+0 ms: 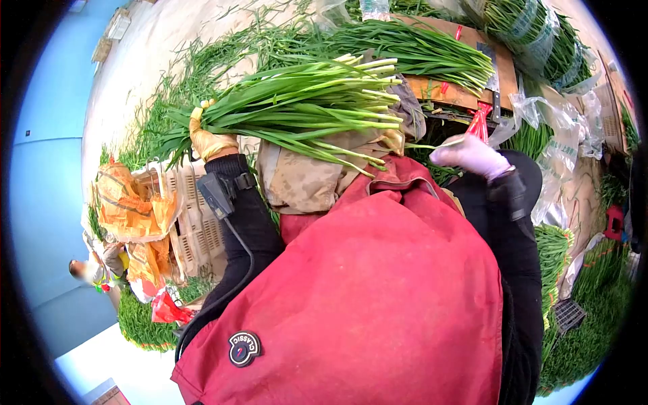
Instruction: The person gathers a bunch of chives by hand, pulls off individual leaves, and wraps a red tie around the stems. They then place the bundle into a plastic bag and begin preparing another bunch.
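Observation:
A loose bunch of long green stalks with pale ends (304, 101) lies across my lap, over a stained brown cloth (297, 179). My left hand (210, 135), in a yellowish glove, is wrapped round the leafy end of the bunch at its left. To the right of the pale ends is my right hand (466, 155), in a pale lilac glove, with fingers pinched on a thin stalk that stretches left towards the bunch. Behind, a second bunch of green stalks (425, 54) rests on a brown board (503, 67) with red ties beside it.
A beige plastic crate (196, 223) and orange sacks (125, 202) stand at the left. Wrapped green bundles (533, 34) are at the upper right, more bundles (587, 310) at the lower right. Loose leaves litter the floor. Another person (101, 266) is at the far left.

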A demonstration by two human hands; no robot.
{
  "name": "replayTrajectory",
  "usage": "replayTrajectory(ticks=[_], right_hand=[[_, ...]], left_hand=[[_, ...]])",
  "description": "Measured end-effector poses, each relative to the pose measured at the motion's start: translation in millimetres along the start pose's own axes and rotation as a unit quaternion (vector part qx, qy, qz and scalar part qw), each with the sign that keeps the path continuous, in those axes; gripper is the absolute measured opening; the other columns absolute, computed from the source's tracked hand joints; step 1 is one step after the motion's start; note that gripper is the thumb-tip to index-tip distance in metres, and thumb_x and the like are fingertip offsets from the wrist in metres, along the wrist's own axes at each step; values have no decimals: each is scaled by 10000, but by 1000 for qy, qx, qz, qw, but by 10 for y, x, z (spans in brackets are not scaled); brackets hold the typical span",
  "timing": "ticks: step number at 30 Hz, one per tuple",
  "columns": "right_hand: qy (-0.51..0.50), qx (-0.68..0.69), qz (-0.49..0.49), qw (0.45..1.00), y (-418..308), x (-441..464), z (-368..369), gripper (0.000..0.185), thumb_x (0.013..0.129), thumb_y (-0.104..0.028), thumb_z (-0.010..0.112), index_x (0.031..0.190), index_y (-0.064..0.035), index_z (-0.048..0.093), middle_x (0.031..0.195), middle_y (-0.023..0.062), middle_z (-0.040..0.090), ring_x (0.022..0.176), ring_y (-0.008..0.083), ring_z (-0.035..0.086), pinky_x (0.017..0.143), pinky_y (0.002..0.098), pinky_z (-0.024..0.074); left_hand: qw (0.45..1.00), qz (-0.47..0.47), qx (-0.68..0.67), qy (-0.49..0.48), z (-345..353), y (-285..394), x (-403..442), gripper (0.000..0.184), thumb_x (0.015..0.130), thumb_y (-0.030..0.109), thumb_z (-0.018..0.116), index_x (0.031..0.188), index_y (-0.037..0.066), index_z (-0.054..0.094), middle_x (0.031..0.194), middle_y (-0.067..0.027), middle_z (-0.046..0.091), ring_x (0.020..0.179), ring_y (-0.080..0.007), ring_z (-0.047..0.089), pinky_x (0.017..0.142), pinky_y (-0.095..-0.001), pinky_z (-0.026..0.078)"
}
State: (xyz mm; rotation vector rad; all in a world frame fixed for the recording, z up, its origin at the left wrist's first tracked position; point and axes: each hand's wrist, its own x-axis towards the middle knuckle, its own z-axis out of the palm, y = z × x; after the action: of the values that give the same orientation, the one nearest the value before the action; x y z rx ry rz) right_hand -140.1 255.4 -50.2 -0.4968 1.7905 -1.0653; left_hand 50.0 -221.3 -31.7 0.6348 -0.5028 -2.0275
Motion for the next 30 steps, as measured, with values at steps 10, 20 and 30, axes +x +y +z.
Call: replayTrajectory(ticks=[10, 20, 30], right_hand=[[53, 165, -279, 944, -906, 653, 561, 387, 793, -145, 764, 1133, -25, 624, 1063, 51, 665, 973, 129, 600, 885, 280, 473], [68, 362, -201, 908, -893, 712, 668, 296, 816, -9, 635, 1110, 10, 607, 1039, 71, 661, 935, 177, 639, 830, 304, 523], [85, 14, -213, 973, -380, 0, -413, 141, 726, -16, 597, 838, 3, 680, 885, 103, 668, 904, 209, 640, 847, 341, 502]], left_hand=[[999, -16, -5, -33, 109, 26, -25, 147, 799, 117, 614, 897, 8, 625, 905, -140, 673, 852, -262, 651, 855, -440, 537], [998, -11, 10, -54, 98, 30, -48, 164, 774, 94, 643, 915, 11, 627, 910, -138, 670, 863, -253, 646, 847, -434, 542], [1000, 13, 4, -22, 90, 1, -56, 138, 798, 78, 610, 912, 1, 626, 893, -135, 672, 834, -252, 649, 838, -409, 544]])
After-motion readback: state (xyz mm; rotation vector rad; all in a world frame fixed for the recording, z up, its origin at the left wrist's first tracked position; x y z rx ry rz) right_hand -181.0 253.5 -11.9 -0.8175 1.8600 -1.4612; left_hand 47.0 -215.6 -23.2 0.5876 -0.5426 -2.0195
